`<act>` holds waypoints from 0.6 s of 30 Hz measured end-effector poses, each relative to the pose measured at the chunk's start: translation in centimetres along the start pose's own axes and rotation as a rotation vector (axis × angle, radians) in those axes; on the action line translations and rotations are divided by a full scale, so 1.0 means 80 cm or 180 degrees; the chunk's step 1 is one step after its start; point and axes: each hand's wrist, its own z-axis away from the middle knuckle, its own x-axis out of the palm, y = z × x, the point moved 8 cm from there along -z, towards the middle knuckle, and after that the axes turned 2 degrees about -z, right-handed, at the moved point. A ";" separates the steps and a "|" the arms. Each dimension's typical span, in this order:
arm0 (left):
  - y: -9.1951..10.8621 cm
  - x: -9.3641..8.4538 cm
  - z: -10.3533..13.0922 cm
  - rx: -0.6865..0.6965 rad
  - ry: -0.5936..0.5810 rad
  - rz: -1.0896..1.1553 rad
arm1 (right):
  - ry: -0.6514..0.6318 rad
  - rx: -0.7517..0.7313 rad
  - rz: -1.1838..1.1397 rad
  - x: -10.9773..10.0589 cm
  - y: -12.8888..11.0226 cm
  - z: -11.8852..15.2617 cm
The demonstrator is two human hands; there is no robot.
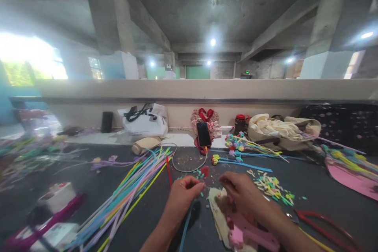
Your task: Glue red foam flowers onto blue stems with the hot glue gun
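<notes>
My left hand (184, 193) is in a pinch over the middle of the dark table, thumb and forefinger close together; whatever they hold is too small to make out. A blue fuzzy stem (187, 222) runs down below it. To its right, my right hand (240, 193) has its fingers curled towards the left one, and any thing in them is hidden. Beneath my right wrist lies a pink glue gun (254, 234) on a pale cloth (217, 212). Small teal pieces (198, 173) and a red piece (204, 171) lie just beyond the hands.
Long coloured fuzzy stems (132, 193) lie left. Short cut pieces (270, 185) and red-handled scissors (321, 220) are on the right. A phone (203, 134) with a cable (180, 170) leans at the back, near finished stems with flower heads (236, 141), a white bag (144, 122) and a beige bag (280, 132).
</notes>
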 end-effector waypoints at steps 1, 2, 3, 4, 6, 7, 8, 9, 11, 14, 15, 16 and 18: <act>-0.002 0.000 -0.001 -0.0017 -0.0026 -0.0045 | 0.0003 -0.0051 0.0015 0.000 -0.004 0.001; -0.005 -0.001 -0.003 -0.0049 -0.0030 -0.0076 | -0.0060 -0.0162 0.0045 0.002 -0.011 0.002; -0.010 -0.001 -0.005 -0.0114 -0.0080 -0.0090 | -0.0106 -0.0186 0.0062 0.004 -0.014 0.003; -0.016 -0.001 -0.009 -0.0187 -0.0143 -0.0107 | -0.0142 -0.0201 0.0069 0.007 -0.017 0.003; -0.023 -0.001 -0.015 -0.0207 -0.0234 -0.0194 | -0.0271 -0.0367 0.0163 0.013 -0.028 0.003; -0.024 -0.001 -0.018 -0.0161 -0.0274 -0.0251 | -0.0344 -0.0412 0.0292 0.017 -0.033 0.003; -0.026 -0.001 -0.020 -0.0142 -0.0298 -0.0266 | -0.0421 -0.0445 0.0447 0.020 -0.037 0.002; -0.028 -0.001 -0.020 -0.0169 -0.0311 -0.0269 | -0.0487 -0.0468 0.0599 0.022 -0.041 0.002; -0.030 -0.001 -0.019 -0.0257 -0.0322 -0.0257 | -0.0590 -0.0489 0.0799 0.025 -0.047 0.003; -0.033 0.001 -0.014 -0.0371 -0.0275 -0.0210 | -0.0583 -0.0748 0.1031 0.025 -0.057 0.005; -0.033 0.001 -0.013 -0.0375 -0.0245 -0.0172 | -0.0538 -0.0849 0.1116 0.024 -0.059 0.006; -0.033 0.001 -0.012 -0.0369 -0.0225 -0.0129 | -0.0476 -0.0934 0.1180 0.023 -0.060 0.006; -0.034 0.004 -0.011 -0.0372 -0.0267 -0.0079 | -0.0377 -0.0996 0.1175 0.022 -0.059 0.007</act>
